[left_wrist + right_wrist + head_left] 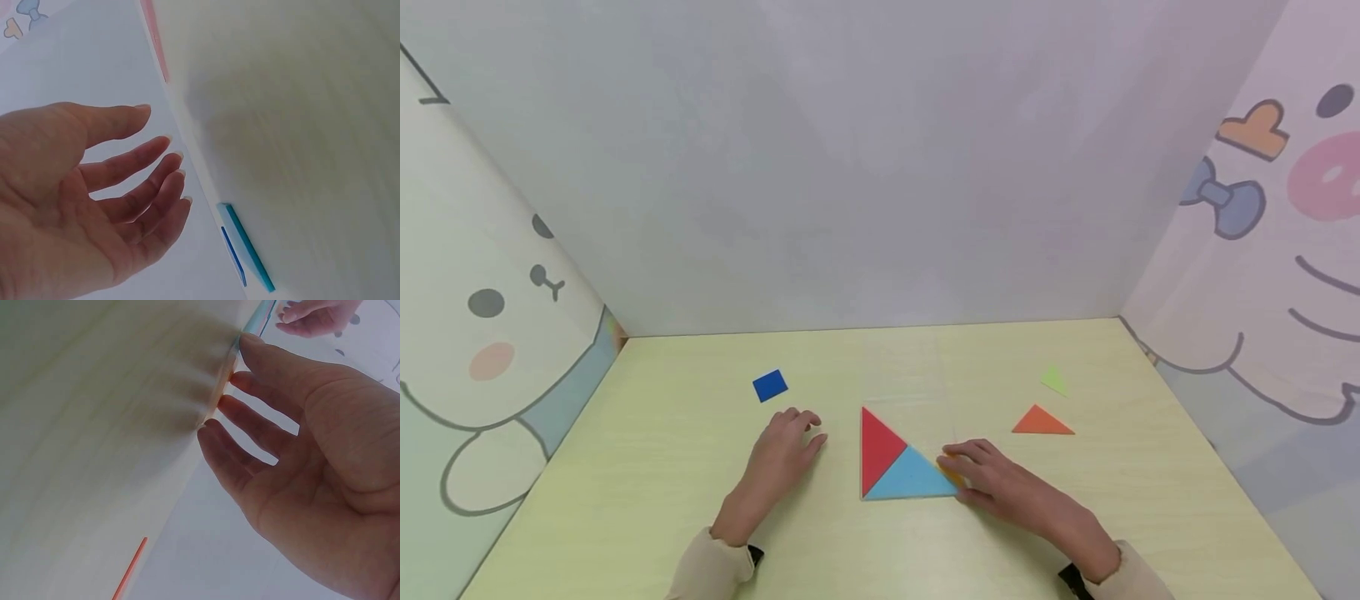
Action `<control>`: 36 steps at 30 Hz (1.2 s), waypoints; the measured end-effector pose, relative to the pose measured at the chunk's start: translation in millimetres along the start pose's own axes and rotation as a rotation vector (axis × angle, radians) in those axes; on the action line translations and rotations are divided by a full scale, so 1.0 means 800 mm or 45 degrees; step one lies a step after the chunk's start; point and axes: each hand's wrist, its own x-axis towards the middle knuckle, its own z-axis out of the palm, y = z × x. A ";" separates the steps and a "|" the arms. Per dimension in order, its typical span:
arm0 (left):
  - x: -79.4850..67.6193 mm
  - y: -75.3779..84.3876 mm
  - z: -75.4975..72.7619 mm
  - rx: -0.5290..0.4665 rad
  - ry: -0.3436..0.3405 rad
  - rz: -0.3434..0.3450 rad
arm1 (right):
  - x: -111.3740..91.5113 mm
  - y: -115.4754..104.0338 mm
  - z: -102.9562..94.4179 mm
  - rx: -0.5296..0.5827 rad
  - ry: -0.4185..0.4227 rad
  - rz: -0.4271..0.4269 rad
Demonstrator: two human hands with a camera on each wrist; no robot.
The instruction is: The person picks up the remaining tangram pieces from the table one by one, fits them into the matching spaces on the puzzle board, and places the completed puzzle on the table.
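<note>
Several flat tangram pieces lie on the table. At the middle, a red triangle (880, 450) and a light blue triangle (912, 477) sit edge to edge. My right hand (1003, 483) is at the blue triangle's right end, its fingertips and thumb pinching a yellow-orange tangram piece (951, 472) that they mostly cover. In the right wrist view the thumb meets the light blue edge (256, 320) while fingertips touch the orange edge (223, 384). My left hand (780, 454) hovers left of the red triangle, fingers loosely bent, holding nothing. Beyond it lies a dark blue square (770, 385).
An orange triangle (1041, 422) and a small light green triangle (1055, 381) lie at the right. A faint rectangular outline (906, 367) shows behind the joined pieces. A plain grey wall (880, 167) stands at the back, with cartoon-printed walls at both sides.
</note>
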 end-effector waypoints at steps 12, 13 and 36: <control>-0.004 -0.016 -0.014 0.021 0.002 -0.101 | 0.000 0.000 0.003 -0.006 0.015 -0.017; -0.004 -0.018 -0.015 0.015 -0.005 -0.117 | 0.000 0.000 0.003 -0.006 0.013 -0.015; -0.008 -0.043 -0.029 -0.062 -0.115 -0.266 | -0.001 -0.001 0.003 -0.013 -0.013 0.029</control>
